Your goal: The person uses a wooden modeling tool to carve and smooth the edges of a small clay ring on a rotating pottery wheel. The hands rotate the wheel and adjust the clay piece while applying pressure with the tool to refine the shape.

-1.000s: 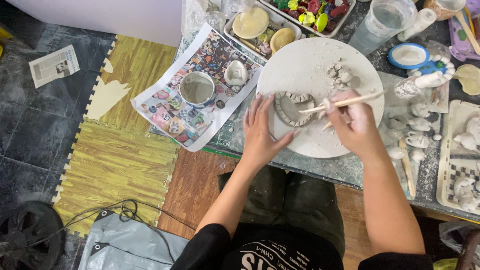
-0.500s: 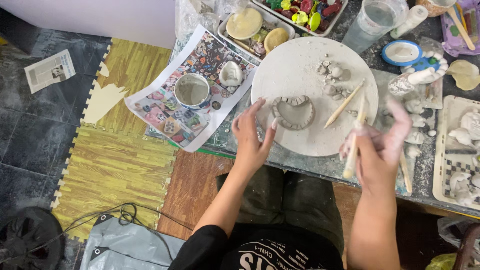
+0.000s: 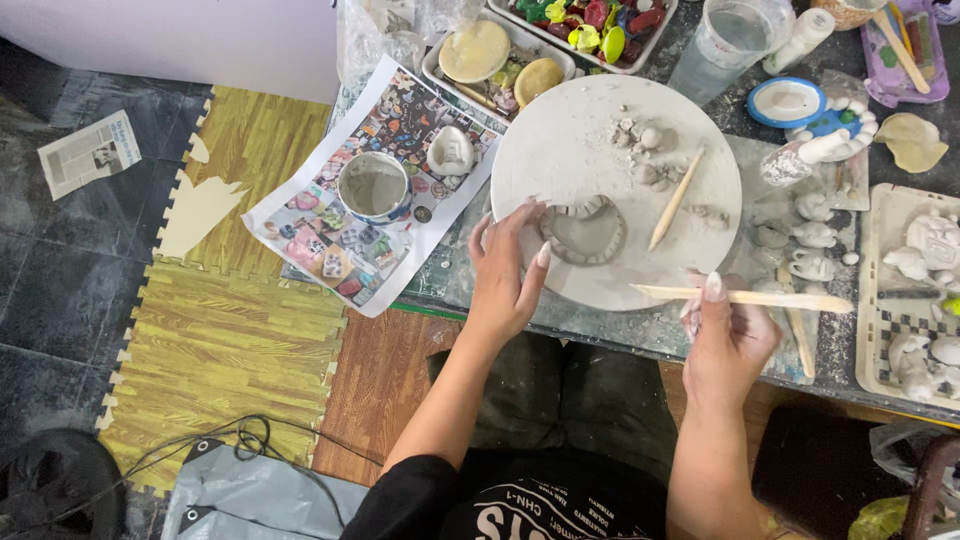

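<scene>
The round grey turntable (image 3: 560,150) served as the landmark, and nearly everything of note sat on or about it. On its near part lay a small clay ring (image 3: 584,232), a low coiled wall with a ridged far edge. The left hand (image 3: 508,270) rested at the turntable's near left rim, fingers spread and loosely curled, fingertips touching the ring's left side without clamping anything. The right hand (image 3: 728,335) hovered just off the turntable's near right edge, pinched on a long wooden modelling tool (image 3: 745,297) that lay level, its pointed end reaching in over the rim towards the ring. A second wooden stick (image 3: 677,198) lay loose on the turntable right of the ring, with clay crumbs (image 3: 640,140) on the far part. Left of the turntable a printed sheet (image 3: 370,190) held a cup of slip (image 3: 374,186) and a small clay piece (image 3: 451,151); right of it stood small clay figures (image 3: 810,235) and a tray of further pieces (image 3: 915,290). Shaping such a soft wall likely went best with the left fingers bracing it from outside while the tool point met it at a shallow angle with light pressure, since a hard push could distort the ring.
</scene>
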